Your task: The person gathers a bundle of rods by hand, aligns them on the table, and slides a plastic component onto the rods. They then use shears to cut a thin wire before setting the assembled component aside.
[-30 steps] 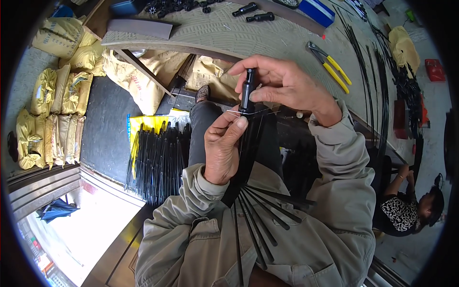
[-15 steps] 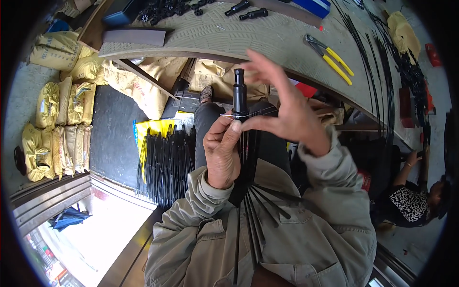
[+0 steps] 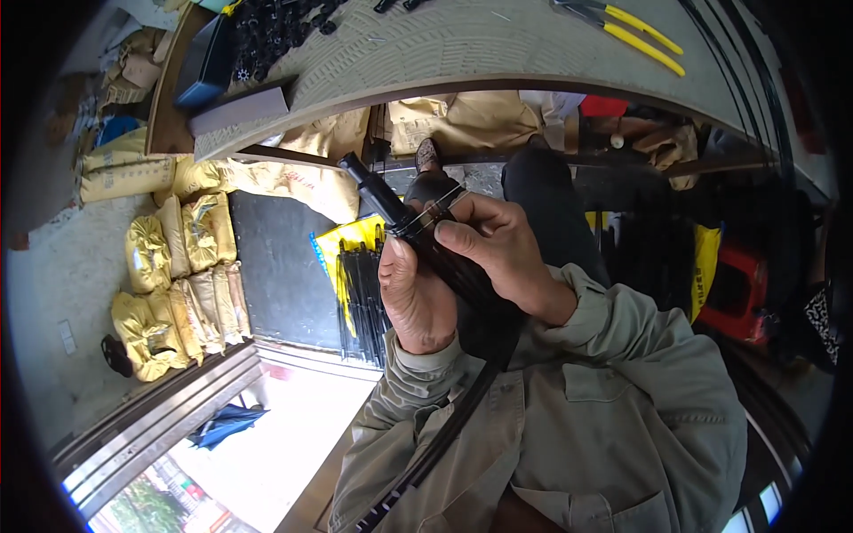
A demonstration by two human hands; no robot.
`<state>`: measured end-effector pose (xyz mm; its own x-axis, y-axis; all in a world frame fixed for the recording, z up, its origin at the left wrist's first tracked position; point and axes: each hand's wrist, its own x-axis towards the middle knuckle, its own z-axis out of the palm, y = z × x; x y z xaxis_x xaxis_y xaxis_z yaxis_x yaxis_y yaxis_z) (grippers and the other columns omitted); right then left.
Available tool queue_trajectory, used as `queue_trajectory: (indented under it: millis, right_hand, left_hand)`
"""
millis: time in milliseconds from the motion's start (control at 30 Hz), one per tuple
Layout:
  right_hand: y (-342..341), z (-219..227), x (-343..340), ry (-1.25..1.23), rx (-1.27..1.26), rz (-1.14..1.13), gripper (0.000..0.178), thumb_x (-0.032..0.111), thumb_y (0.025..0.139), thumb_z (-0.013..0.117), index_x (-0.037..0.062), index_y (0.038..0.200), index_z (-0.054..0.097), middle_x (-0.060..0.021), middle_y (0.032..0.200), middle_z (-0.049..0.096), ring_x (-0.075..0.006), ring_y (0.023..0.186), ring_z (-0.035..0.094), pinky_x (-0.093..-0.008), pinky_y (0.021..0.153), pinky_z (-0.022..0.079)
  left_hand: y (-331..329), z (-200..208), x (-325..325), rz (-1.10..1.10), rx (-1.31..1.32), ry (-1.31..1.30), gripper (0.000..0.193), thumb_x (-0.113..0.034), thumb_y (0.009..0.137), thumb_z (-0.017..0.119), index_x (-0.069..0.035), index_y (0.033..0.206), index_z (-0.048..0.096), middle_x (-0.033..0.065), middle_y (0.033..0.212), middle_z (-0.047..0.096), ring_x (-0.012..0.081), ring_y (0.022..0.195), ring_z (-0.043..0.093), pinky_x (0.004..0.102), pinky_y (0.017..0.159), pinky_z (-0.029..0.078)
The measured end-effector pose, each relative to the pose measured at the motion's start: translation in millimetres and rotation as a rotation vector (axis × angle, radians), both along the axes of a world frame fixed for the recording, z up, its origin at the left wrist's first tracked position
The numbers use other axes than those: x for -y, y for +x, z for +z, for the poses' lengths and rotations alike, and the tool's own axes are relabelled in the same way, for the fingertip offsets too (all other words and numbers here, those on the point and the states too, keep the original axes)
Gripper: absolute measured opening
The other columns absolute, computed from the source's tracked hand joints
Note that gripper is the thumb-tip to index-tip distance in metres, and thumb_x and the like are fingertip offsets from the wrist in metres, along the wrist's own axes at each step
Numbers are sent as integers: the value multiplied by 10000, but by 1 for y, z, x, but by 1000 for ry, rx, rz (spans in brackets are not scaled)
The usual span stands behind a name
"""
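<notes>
A black plastic tube-shaped umbrella runner (image 3: 378, 192) points up and left over my lap. Long black umbrella ribs (image 3: 466, 289) trail from its collar down across my jacket. My left hand (image 3: 415, 298) is closed round the collar from below, its thumb pressed against the side. A thin pale wire (image 3: 437, 210) circles the collar and sticks out to the upper right. Thumb and fingers of my right hand (image 3: 505, 253) pinch together beside the collar, at the wire and rib ends; exactly what lies between the fingertips is partly hidden.
A workbench (image 3: 444, 53) crosses the top, with yellow-handled pliers (image 3: 644, 40), a blue box (image 3: 204, 62) and black plastic parts (image 3: 267, 44). Bundled ribs (image 3: 360, 280) stand at left on yellow sheeting. Sacks (image 3: 178, 240) are stacked beyond. A red plastic object (image 3: 736, 289) is at right.
My right hand has come down from its raised, open position to pinch beside the collar. The runner has tipped from upright toward the upper left. The view has shifted.
</notes>
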<state>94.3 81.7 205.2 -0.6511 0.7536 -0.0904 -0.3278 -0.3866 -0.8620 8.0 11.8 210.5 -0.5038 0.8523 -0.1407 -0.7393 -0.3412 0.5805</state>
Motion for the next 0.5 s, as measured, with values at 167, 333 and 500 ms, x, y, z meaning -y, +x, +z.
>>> queue_trajectory:
  millis: [167,333,500]
  right_hand:
    - [2,10,1,59,22,-1,102,80,804,641,-9,825,596,16,717,555,-20,669,470,-181,576,384]
    - [2,9,4,129,7,-14,113,93,808,638,-11,826,600,27,709,554,-16,665,462,-180,569,377]
    - [5,5,-11,4,14,180,143,138,816,637,3,845,600,28,713,551,-14,661,453,-178,568,373]
  left_hand:
    - [0,-3,0,-5,24,-35,430,-257,848,577,21,1164,490,135,1163,528,225,1061,506,360,973,347]
    - [3,4,-6,-37,-47,-42,504,-312,829,592,17,1189,466,164,1260,440,255,1137,443,384,1012,298]
    - [1,1,-4,0,-133,-77,600,-348,820,593,39,1239,408,167,1287,415,250,1160,425,378,1011,296]
